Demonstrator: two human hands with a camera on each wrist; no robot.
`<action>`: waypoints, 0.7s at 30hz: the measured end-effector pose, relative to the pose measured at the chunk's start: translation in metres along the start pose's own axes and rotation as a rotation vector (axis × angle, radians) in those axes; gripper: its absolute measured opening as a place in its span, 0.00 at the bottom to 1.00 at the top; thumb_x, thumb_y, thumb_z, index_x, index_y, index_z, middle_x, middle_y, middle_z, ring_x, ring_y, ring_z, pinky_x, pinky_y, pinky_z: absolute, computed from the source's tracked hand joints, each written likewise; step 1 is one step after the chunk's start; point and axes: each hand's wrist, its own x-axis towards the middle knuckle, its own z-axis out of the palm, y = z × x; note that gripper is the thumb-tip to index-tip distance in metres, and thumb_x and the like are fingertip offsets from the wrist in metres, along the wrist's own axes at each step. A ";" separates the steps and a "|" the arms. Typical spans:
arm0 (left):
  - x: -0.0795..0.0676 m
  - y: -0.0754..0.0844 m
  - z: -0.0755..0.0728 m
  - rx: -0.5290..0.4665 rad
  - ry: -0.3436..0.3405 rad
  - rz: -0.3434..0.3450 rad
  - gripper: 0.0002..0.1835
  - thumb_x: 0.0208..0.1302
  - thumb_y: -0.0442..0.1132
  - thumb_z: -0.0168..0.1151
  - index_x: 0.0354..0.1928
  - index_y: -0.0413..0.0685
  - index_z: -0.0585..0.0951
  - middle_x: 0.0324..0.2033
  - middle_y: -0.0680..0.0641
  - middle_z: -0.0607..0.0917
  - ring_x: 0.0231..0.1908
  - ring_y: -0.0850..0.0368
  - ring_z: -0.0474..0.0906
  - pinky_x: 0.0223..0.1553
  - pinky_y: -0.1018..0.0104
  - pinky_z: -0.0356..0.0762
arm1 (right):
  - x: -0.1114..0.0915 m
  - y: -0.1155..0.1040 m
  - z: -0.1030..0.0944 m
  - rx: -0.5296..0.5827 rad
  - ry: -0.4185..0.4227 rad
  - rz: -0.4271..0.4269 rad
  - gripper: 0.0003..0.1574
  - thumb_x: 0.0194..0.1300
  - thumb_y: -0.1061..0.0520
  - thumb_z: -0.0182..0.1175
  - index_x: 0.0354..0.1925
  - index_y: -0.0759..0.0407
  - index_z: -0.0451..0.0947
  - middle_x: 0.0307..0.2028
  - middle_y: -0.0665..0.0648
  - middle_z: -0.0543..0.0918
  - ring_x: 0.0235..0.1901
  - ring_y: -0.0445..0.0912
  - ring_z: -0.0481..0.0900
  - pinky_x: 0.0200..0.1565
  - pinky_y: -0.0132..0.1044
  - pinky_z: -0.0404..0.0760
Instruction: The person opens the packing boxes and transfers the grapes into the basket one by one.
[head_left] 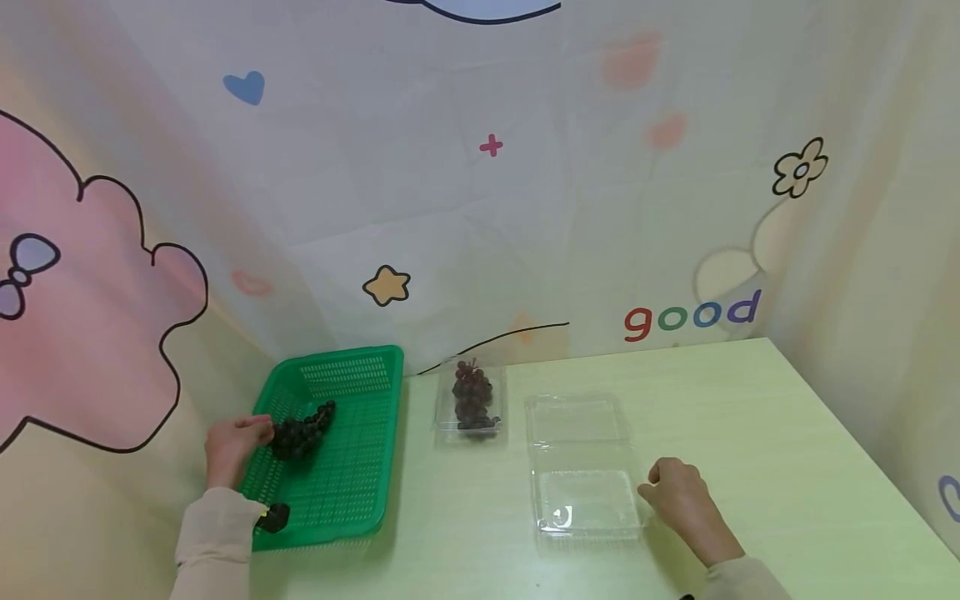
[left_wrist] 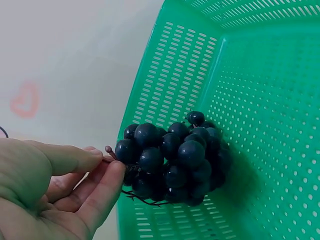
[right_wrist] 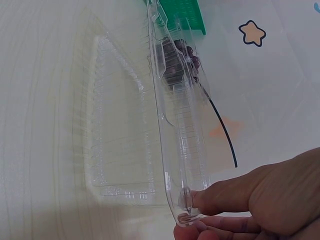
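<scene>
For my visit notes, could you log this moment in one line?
left hand: pinches dark grapes by stem | right hand: pinches open clear box

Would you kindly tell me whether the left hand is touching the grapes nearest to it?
Touching. The left wrist view shows it plainly: the left hand pinches the stem of the grapes.

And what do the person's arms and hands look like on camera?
The left hand and right hand are both ungloved. The left sleeve and right sleeve are plain pale cream. A small black item with a touch of yellow shows beside the left sleeve.
</scene>
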 end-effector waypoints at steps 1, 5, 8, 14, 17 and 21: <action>0.000 -0.001 -0.001 0.002 -0.005 -0.002 0.22 0.75 0.39 0.60 0.61 0.28 0.79 0.46 0.43 0.89 0.35 0.65 0.83 0.65 0.38 0.70 | 0.000 0.000 0.000 -0.001 -0.002 -0.001 0.16 0.65 0.66 0.66 0.42 0.82 0.76 0.42 0.80 0.82 0.27 0.48 0.78 0.36 0.47 0.85; -0.002 -0.006 -0.003 0.014 -0.033 0.000 0.22 0.76 0.38 0.58 0.63 0.27 0.77 0.47 0.40 0.89 0.39 0.59 0.86 0.64 0.38 0.72 | 0.000 0.001 0.000 -0.011 0.002 -0.009 0.17 0.65 0.66 0.66 0.42 0.82 0.76 0.42 0.80 0.82 0.28 0.49 0.78 0.36 0.48 0.85; -0.003 -0.009 -0.005 0.027 -0.060 0.003 0.22 0.76 0.38 0.58 0.62 0.25 0.77 0.46 0.40 0.89 0.40 0.56 0.86 0.62 0.38 0.73 | 0.000 0.002 0.001 -0.014 0.001 -0.013 0.17 0.64 0.66 0.66 0.42 0.83 0.76 0.42 0.80 0.82 0.28 0.49 0.78 0.37 0.49 0.85; -0.005 -0.016 -0.006 0.101 -0.088 0.001 0.21 0.76 0.38 0.58 0.59 0.25 0.80 0.46 0.38 0.89 0.45 0.47 0.83 0.61 0.36 0.73 | 0.001 0.003 0.001 -0.023 0.004 -0.017 0.16 0.64 0.66 0.66 0.41 0.82 0.76 0.41 0.79 0.82 0.29 0.50 0.78 0.39 0.51 0.85; -0.008 -0.019 -0.006 0.104 -0.085 -0.007 0.20 0.75 0.38 0.58 0.57 0.24 0.80 0.45 0.37 0.88 0.48 0.40 0.83 0.61 0.35 0.72 | 0.001 0.002 0.001 -0.025 0.005 -0.015 0.16 0.64 0.65 0.66 0.41 0.81 0.76 0.41 0.78 0.82 0.30 0.50 0.78 0.39 0.52 0.85; -0.008 -0.022 -0.006 0.119 -0.087 0.000 0.19 0.76 0.37 0.58 0.56 0.25 0.81 0.42 0.38 0.89 0.44 0.42 0.86 0.58 0.36 0.75 | 0.000 0.001 0.000 -0.019 0.001 -0.013 0.16 0.64 0.66 0.65 0.41 0.81 0.76 0.42 0.79 0.82 0.29 0.50 0.78 0.38 0.51 0.85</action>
